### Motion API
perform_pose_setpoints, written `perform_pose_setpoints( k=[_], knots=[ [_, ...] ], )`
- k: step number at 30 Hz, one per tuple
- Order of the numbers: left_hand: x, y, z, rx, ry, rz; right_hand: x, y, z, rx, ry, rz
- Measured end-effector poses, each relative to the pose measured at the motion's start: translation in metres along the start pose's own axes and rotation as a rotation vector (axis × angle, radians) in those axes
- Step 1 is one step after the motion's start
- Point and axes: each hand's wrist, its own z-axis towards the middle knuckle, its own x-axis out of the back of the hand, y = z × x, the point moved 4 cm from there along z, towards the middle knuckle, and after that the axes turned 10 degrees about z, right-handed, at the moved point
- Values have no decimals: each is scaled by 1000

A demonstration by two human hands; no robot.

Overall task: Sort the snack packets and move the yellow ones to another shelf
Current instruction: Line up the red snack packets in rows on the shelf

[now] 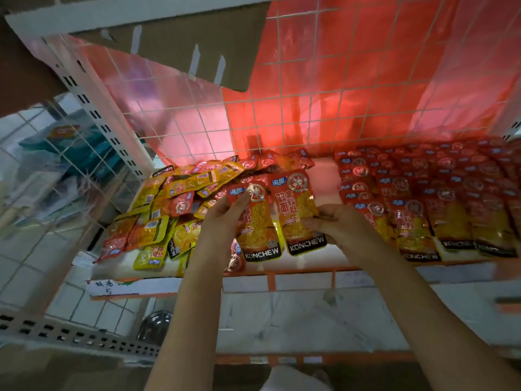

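Left hand and right hand each grip one red packet above the shelf

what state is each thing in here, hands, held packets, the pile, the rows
left hand: grips a red packet near its top
right hand: pinches another red packet at its side
two red packets: held upright, side by side
mixed pile: jumbled red and yellow, unsorted
red rows: laid flat, overlapping, tidy
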Motion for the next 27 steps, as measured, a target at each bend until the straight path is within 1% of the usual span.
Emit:
perform_pose_setpoints(
  k=[4,7,11,18,22,27],
  knots=[
    [-15,5,0,-52,-136,57,17,-5,-21,49,162,-48],
    [-41,10,0,-57,-248,28,37,-2,-41,57,304,-76],
    [-95,13,-4,-22,-407,-4,78,-3,-73,62,468,-76],
    [-204,14,-36,-85,-595,56,158,-12,-145,82,727,35],
    [-273,11,-65,-89,-667,102,212,-15,-187,102,809,79],
    [-359,6,-107,-88,-694,106,291,-20,-236,79,848,86]
  ],
)
